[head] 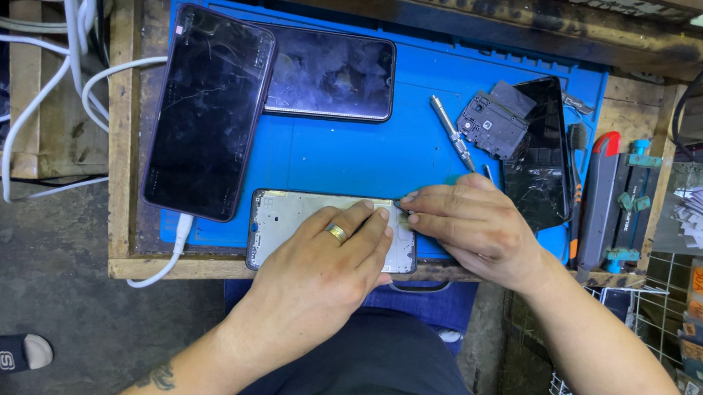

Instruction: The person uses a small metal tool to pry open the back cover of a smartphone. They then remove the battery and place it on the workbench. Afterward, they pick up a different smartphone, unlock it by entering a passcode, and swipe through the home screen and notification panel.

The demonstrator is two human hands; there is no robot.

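Both hands meet low in the middle of the frame, over a pale phone frame [304,221] that lies flat on a blue mat [348,152]. The left hand [323,261] has a ring on it and lies flat on the phone frame with fingers spread, pressing it down. The right hand [473,226] sits just beside it, at the frame's right end. Its fingers are pinched together around something small at the upper right corner — too small to tell what it is.

What could go wrong? The phone frame sits right at the near edge of the tabletop [137,262]. If the left hand lets up, the frame could slide off toward the lap. If the right hand pulls too hard, the thin frame could bend, or the tiny part could pop away and get lost.

A big dark phone [205,109] with a cracked screen lies at the upper left, with a white cable [170,251] plugged into its lower end. A second dark phone [330,71] lies beside it, partly under it. A small screwdriver [452,133] rests above the right hand. To the right of that are a small circuit board [491,123] and a broken black screen [538,160] — close enough for a wrist to bump.
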